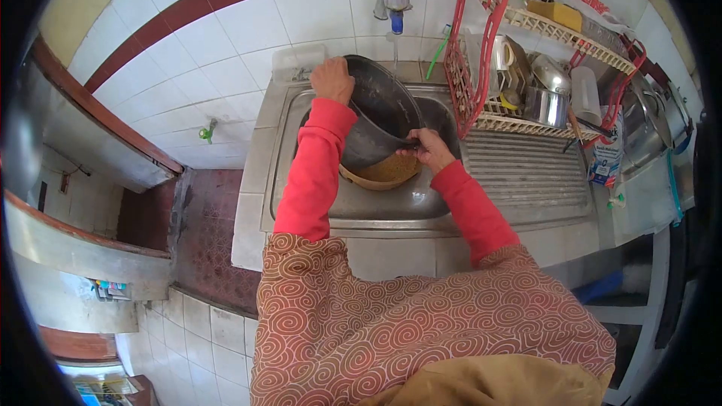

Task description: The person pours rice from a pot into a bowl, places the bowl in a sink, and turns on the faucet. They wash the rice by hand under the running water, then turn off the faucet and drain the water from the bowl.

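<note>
A large dark basin (pixel 380 98) is tilted on its side over the sink (pixel 436 214), its inside turned toward the tap. My left hand (pixel 333 80) is closed on its upper left rim. At the lower right, my right hand (pixel 430 149) grips the rim with bent fingers. Beneath the basin sits a round tan container (pixel 353 180) holding yellowish-brown, grainy contents (pixel 391 171); the basin hides its far part. A thin stream of water from the tap (pixel 396 7) runs down behind the basin.
A red and cream dish rack (pixel 481 116) with pots and cups stands right of the sink, on the ribbed drainboard (pixel 526 173). A whitish plastic box (pixel 297 60) sits at the back left corner. A green toothbrush-like stick (pixel 438 53) leans against the wall.
</note>
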`<state>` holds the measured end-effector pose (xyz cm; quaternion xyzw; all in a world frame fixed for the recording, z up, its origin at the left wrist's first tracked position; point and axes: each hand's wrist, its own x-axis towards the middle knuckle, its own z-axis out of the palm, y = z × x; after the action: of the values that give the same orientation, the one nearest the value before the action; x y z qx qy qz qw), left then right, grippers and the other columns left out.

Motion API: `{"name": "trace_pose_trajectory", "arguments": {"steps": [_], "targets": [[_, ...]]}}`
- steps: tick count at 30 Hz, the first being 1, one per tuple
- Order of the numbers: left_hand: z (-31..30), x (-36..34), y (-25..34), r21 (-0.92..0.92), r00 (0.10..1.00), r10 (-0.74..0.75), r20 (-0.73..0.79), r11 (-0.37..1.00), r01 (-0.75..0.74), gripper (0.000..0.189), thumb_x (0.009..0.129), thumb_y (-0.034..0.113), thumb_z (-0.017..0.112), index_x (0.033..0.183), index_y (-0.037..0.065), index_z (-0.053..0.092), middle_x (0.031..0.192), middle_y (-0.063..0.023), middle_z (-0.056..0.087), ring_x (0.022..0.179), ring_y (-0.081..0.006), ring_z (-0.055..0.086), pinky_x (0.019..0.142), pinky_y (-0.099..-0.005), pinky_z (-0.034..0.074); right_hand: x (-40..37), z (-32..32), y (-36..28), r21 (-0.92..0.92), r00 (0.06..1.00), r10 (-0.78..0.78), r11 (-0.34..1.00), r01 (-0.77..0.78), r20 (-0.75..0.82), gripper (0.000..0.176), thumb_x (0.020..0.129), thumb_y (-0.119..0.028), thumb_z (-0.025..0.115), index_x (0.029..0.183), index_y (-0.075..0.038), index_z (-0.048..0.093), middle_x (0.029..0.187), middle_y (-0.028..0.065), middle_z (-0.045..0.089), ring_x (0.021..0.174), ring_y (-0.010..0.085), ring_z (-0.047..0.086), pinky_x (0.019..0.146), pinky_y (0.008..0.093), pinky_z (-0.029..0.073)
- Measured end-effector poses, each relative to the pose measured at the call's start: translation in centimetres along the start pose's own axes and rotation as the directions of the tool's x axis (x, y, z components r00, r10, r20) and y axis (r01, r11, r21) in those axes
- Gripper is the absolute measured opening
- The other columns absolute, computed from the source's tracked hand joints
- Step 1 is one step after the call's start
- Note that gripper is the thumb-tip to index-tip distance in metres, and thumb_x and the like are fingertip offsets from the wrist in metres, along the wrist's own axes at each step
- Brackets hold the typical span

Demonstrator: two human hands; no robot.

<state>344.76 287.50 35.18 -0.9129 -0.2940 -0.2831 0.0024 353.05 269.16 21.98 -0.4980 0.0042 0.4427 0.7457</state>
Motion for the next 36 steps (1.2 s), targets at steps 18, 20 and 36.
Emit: {"name": "trace_pose_trajectory", "arguments": {"steps": [18, 20, 36], "targets": [[1.2, -3.6, 0.4, -0.088, 0.982, 0.05, -0.182, 0.994, -0.067, 0.017, 0.061, 0.009, 0.056, 0.075, 0.002, 0.053, 0.071, -0.0138, 0.055, 0.067, -0.0337, 0.056, 0.058, -0.0425, 0.045, -4.5, 3.6, 0.5, 0.077, 0.997, 0.05, 0.996, -0.054, 0.058, 0.021, 0.079, -0.011, 0.047, 0.091, 0.006, 0.044, 0.086, 0.0246, 0.052, 0.071, 0.037, 0.057, 0.059, 0.0407, 0.053], [1.1, -3.2, 0.2, -0.102, 0.982, 0.041, -0.182, 0.993, -0.06, 0.012, 0.062, 0.009, 0.054, 0.073, 0.005, 0.056, 0.07, -0.0119, 0.055, 0.064, -0.0324, 0.056, 0.056, -0.0408, 0.045, -3.0, 1.7, 0.5, -0.029, 0.996, 0.089, 0.996, -0.089, 0.024, 0.02, 0.078, -0.011, 0.05, 0.09, 0.004, 0.044, 0.083, 0.0229, 0.052, 0.072, 0.0365, 0.057, 0.059, 0.0413, 0.053], [1.9, -6.8, 1.9, -0.288, 0.964, -0.194, -0.183, 0.948, 0.137, 0.041, 0.061, 0.012, 0.054, 0.097, -0.003, 0.042, 0.066, -0.0223, 0.053, 0.065, -0.0404, 0.053, 0.062, -0.0463, 0.044, -5.0, 3.2, 1.0, 0.134, 0.978, -0.211, 0.969, 0.208, 0.003, 0.013, 0.076, -0.004, 0.041, 0.075, 0.008, 0.045, 0.07, 0.0145, 0.046, 0.056, 0.0285, 0.053, 0.058, 0.039, 0.053]]}}
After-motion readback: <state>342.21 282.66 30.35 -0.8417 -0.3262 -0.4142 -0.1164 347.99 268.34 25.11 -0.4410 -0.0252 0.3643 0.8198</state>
